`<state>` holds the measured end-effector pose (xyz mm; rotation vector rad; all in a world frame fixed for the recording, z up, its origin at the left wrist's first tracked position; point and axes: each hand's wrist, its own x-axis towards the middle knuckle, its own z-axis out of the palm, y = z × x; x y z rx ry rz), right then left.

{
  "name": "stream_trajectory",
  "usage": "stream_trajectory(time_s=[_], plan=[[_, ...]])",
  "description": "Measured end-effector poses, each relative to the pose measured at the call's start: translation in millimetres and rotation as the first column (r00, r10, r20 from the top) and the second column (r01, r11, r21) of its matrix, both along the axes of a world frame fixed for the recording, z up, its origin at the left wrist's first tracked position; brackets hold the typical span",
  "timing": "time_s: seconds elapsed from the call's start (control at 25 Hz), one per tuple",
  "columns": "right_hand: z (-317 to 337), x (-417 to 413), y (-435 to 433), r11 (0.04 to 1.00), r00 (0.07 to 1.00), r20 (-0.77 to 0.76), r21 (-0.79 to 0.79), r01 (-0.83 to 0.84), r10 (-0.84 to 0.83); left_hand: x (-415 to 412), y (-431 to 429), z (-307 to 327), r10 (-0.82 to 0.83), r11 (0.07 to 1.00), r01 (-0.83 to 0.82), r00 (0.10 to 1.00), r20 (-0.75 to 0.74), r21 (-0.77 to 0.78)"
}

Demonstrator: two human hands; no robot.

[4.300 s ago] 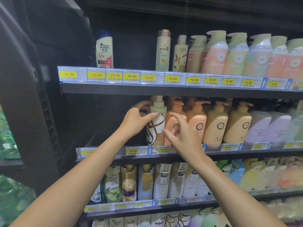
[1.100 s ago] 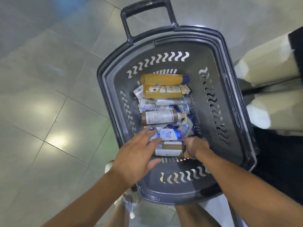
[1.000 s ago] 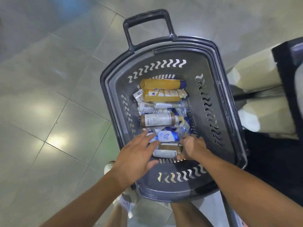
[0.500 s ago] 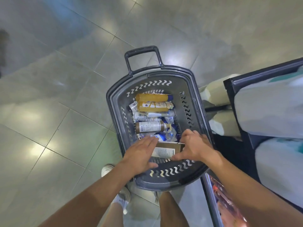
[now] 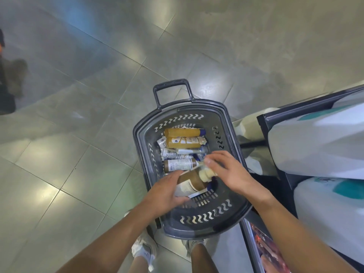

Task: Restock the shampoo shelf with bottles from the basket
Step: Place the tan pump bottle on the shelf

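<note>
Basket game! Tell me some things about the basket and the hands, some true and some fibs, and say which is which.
1. The left hand holds a brown bottle. True.
2. The basket stands on a table. False: it stands on the tiled floor.
3. The brown bottle has a cream pump top. True.
4. The brown bottle is the only thing in the basket. False: more bottles lie there, among them two yellow bottles at the far end.
5. The right hand is on the basket's handle. False: it is at the brown bottle's pump end.
</note>
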<state>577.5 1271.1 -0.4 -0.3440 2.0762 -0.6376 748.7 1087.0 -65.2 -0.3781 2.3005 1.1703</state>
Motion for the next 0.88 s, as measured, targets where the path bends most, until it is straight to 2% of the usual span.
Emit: stream_trajectory(time_s=[0.08,0.16,0.2,0.28,0.36,0.44,0.56,0.68,0.88], plan=[[-26.6,-1.4,-3.3,0.978,0.979,0.003,-0.025,0.205,-0.205,12.2,-17.2,3.1,0.193,0.978,-0.193,0.981,0.001,0.076],[-68.4,5.6,-5.0,0.972,0.972,0.053,0.065,0.224,-0.228,25.5,-34.4,6.3,0.352,0.929,-0.349,0.936,-0.003,0.123],[-93.6,11.1,-5.3,0.975,0.983,0.063,0.151,0.162,-0.173,31.5,-43.1,6.5,0.411,0.904,-0.407,0.912,-0.006,0.128],[-139.8,22.8,-9.1,0.943,0.996,0.071,0.322,-0.082,0.063,43.4,-61.2,3.1,0.504,0.857,-0.499,0.864,-0.008,0.130],[-176.3,28.2,-17.4,0.851,0.942,0.005,0.427,-0.305,0.336,57.8,-77.6,-5.3,0.579,0.808,-0.576,0.815,0.011,0.125],[-208.6,27.5,-27.6,0.799,0.875,-0.068,0.447,-0.402,0.479,73.9,-90.5,-15.8,0.620,0.781,-0.619,0.785,0.019,0.088],[-260.1,21.5,-39.8,0.757,0.819,-0.127,0.479,-0.443,0.560,90.8,-100.1,-37.0,0.682,0.730,-0.681,0.732,0.007,0.058],[-297.5,18.6,-45.6,0.720,0.808,-0.091,0.520,-0.461,0.582,108.2,-105.1,-58.7,0.731,0.679,-0.731,0.682,0.030,0.064],[-301.8,20.0,-38.3,0.717,0.769,-0.171,0.525,-0.458,0.616,121.1,-103.0,-69.0,0.742,0.670,-0.742,0.670,0.019,0.033]])
